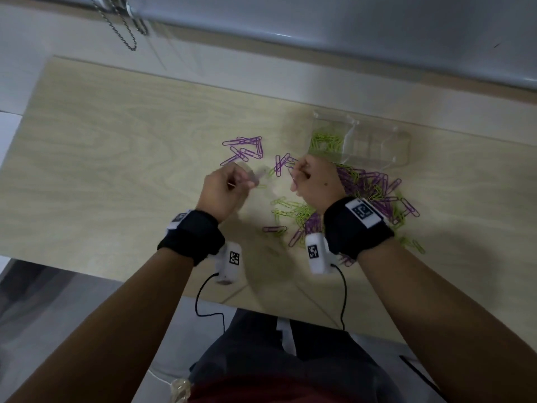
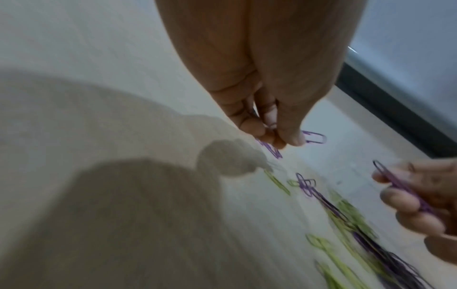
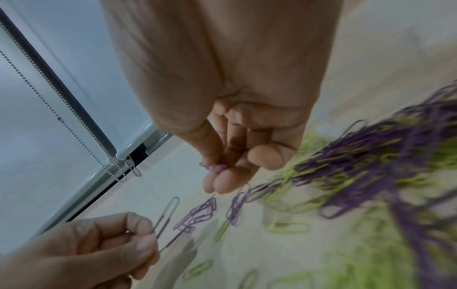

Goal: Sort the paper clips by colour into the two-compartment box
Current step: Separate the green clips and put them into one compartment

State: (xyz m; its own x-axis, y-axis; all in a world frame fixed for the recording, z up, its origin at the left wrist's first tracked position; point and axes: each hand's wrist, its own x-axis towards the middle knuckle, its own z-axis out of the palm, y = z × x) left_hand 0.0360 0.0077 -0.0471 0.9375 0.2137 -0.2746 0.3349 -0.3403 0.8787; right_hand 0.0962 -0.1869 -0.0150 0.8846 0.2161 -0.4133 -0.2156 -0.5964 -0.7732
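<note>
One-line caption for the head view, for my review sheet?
Both hands, left hand and right hand, each pinch a purple clip above mixed clips; green clips fill one compartment of the clear box.

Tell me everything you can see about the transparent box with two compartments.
The box is clear, glossy plastic with rounded corners and no lid visible. It rests on the wooden table, on the far right, beyond the mixed pile of clips. A divider splits it in two: the left compartment holds green paper clips, the right one looks empty. Neither hand touches it, though the right hand is just before it.
</note>
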